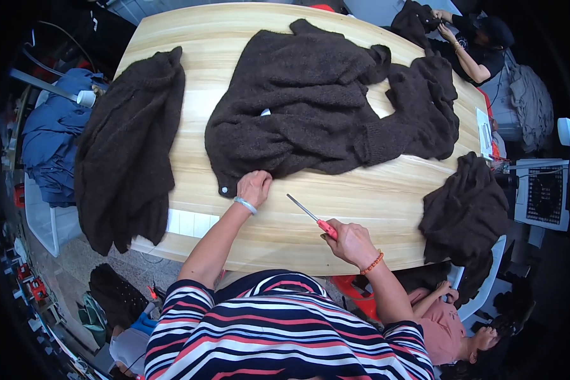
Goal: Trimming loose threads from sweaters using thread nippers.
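Observation:
A dark brown knitted cardigan (304, 101) lies spread on the light wooden table (386, 196). My left hand (254, 187) presses on its lower hem, next to a small button at the corner. My right hand (348, 242) grips red-handled scissors (311, 216) whose blades point up-left over bare table, clear of the cardigan. A silver bracelet circles my left wrist and an orange bead bracelet my right.
A second dark knit (130, 149) drapes over the table's left edge, a third (465, 212) over the right edge. Another person (472, 47) handles a garment at the far right corner. A seated person (446, 316) is at lower right. Blue cloth (54, 139) lies on the left.

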### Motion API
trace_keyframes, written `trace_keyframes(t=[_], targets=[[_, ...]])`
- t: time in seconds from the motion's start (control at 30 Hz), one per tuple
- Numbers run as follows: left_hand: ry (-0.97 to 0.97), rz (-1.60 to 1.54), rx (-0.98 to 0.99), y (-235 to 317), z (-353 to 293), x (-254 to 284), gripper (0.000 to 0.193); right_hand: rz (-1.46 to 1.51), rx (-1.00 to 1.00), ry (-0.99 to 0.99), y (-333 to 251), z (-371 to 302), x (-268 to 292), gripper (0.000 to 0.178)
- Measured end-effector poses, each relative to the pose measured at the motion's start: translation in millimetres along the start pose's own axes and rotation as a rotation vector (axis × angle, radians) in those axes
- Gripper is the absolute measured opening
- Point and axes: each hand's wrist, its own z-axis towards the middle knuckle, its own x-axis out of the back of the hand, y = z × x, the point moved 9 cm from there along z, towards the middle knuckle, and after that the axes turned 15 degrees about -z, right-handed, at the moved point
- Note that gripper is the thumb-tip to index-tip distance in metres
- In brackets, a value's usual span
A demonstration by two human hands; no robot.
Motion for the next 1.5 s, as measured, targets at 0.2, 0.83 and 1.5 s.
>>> trace_keyframes(t=[0.2, 0.83, 1.5], targets=[[-0.477, -0.168, 0.137, 6, -84, -33, 0.008, -0.051, 0.13, -0.103, 0, -7, -21, 0.029], [0.165, -0.121, 0.348, -51, -34, 94, 0.034, 0.189, -0.084, 0.538, 12, 154, 111, 0.06], [0.257, -0.309, 0.328, 41, -82, 43, 0.062, 0.253, -0.36, 0.442, 135, 158, 126, 0.036]])
